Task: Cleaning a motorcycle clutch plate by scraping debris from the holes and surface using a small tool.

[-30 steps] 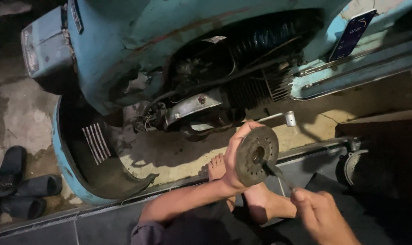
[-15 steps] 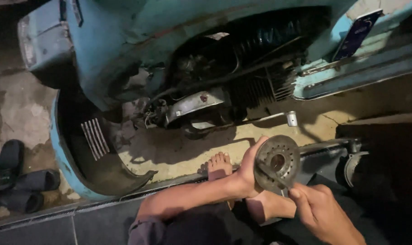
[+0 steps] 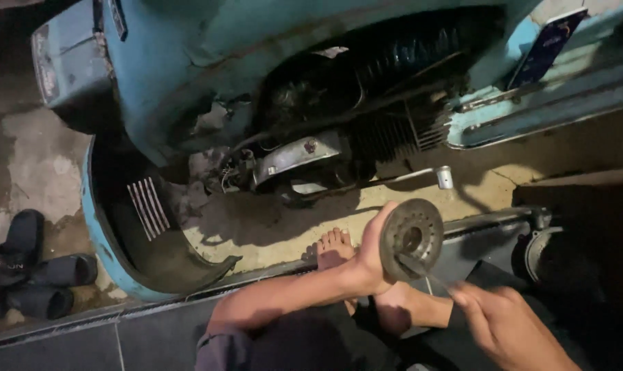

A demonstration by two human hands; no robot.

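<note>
Dim concrete floor (image 3: 270, 240) underfoot: nearest, the right hand (image 3: 507, 330), blurred, grip unclear. Beyond, the left hand (image 3: 370, 257) clasps a round metal disc (image 3: 411, 239) above a bare foot (image 3: 334, 249); slipping, it could strike toes. Farthest, the blue scooter (image 3: 208, 62).

From my seat the scene is dim and lit unevenly: a warm pool of light falls on the concrete floor (image 3: 270, 233) beneath the blue scooter (image 3: 208, 62), while the corners and the right edge sink into near black. The scooter body throws a heavy shadow over its engine bay, so I can barely read detail there. My right hand (image 3: 511, 330) is smeared by motion blur; the whole view is soft and grainy.
</note>
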